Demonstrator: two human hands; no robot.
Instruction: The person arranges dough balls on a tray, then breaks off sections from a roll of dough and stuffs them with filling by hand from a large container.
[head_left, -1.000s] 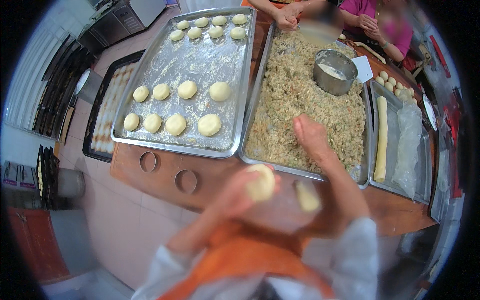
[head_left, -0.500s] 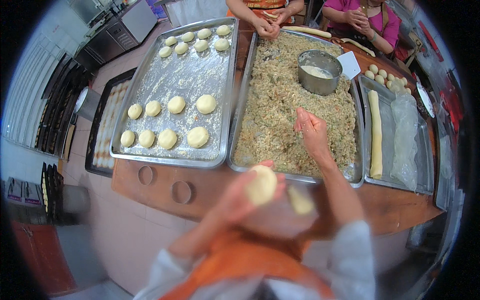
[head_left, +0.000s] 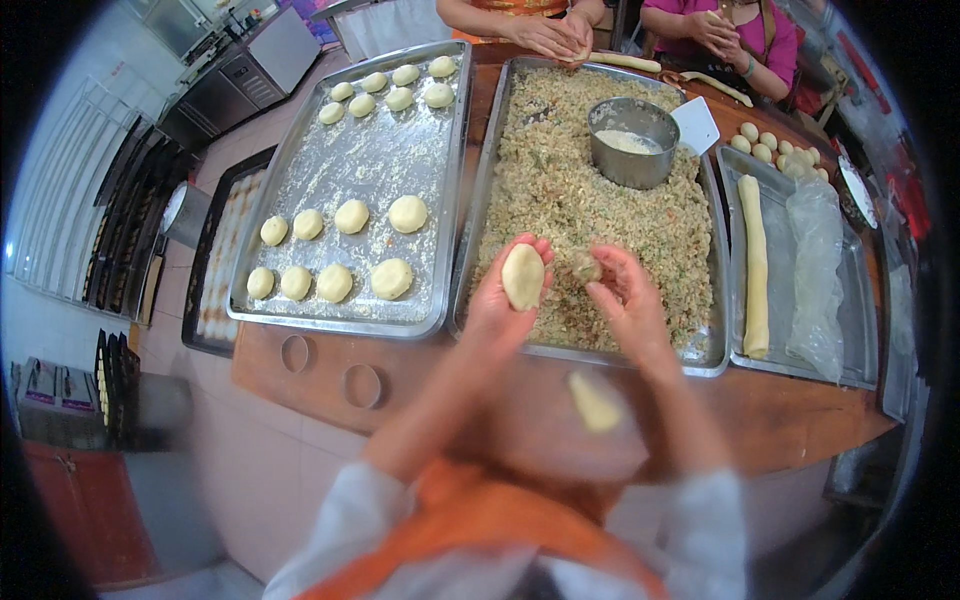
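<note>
A flattened round of pale dough (head_left: 523, 278) rests in my left hand (head_left: 490, 312), fingers curled around its far side. Just to the right, my right hand (head_left: 636, 308) pinches a small clump of filling (head_left: 586, 266) between thumb and fingers. Both hands are over the near part of a metal tray (head_left: 540, 350) heaped with crumbly filling (head_left: 560, 170) flecked green and orange. A metal pot (head_left: 635, 142) with pale powder inside sits in that filling. On the table below my hands lies a blurred piece of dough (head_left: 594, 402).
Round dough cakes (head_left: 391, 279) stand in rows on a floured tray (head_left: 340, 322) at left. Two metal rings (head_left: 362, 386) lie on the table's near edge. The right tray (head_left: 870, 350) holds a dough rope (head_left: 752, 270) and plastic wrap (head_left: 812, 270). Two co-workers' hands (head_left: 560, 38) work opposite.
My left hand has moved forward with the dough round, to over the filling tray. The right hand has turned and drawn slightly nearer, and a clump of filling now shows in its fingers.
</note>
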